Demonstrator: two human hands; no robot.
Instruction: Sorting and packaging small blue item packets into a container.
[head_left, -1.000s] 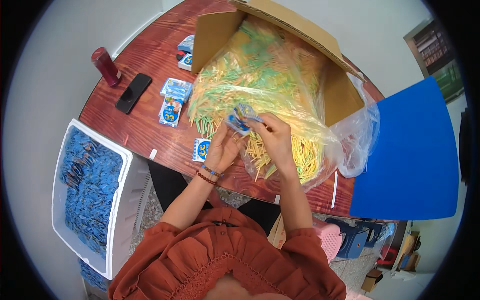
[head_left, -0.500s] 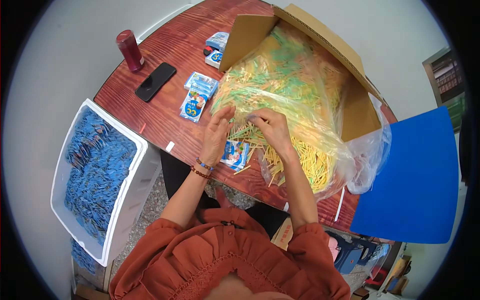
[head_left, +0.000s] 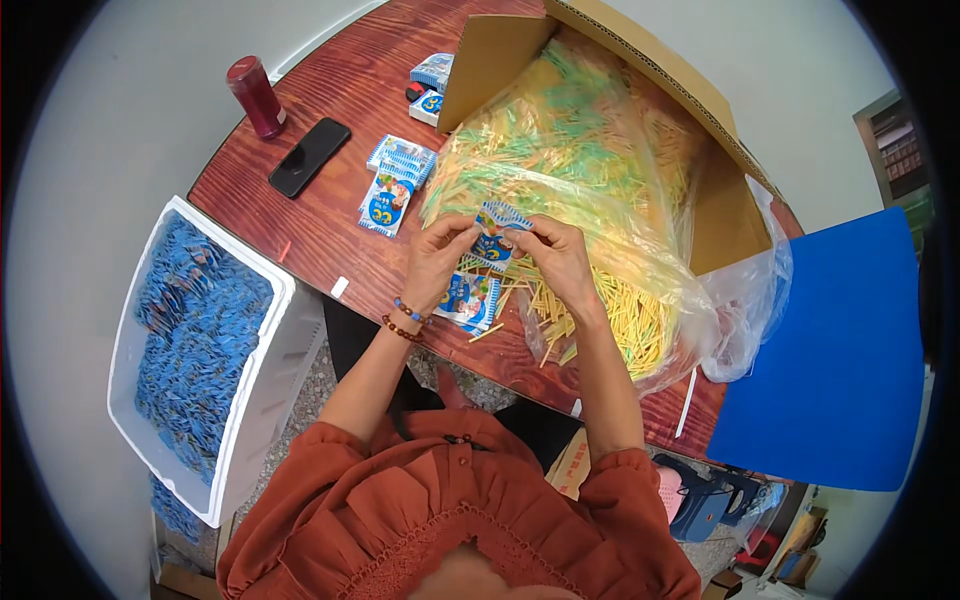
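Blue-and-white foil, a small printed packet (head_left: pixel 491 250), is now held between both hands at the centre of the frame. Half a second ago the left hand (head_left: pixel 436 262) was raised with its fingers extended, while the right hand (head_left: pixel 560 262) pinched something over the sticks; now the left thumb and fingers grip the packet's left edge and the right ones pinch its right side.

Below the hands, at least one similar packet (head_left: pixel 468 299) lies near the table edge, as it did before. Left of centre sits a pile of packets (head_left: pixel 388 200), overlapped too closely to count. One cardboard carton (head_left: pixel 735 215), upper right of centre, lies open with one clear plastic bag (head_left: pixel 570 185) of countless thin yellow, green and orange sticks (head_left: pixel 640 325) spilling toward the lower right.

Upper left on the red-brown wooden table (head_left: pixel 345 75) are one black smartphone (head_left: pixel 310 158) and one red-lidded jar (head_left: pixel 256 98). One white foam bin (head_left: pixel 272 385) at left holds uncountable blue packets. Two beaded bracelets (head_left: pixel 402 329) circle the left wrist.
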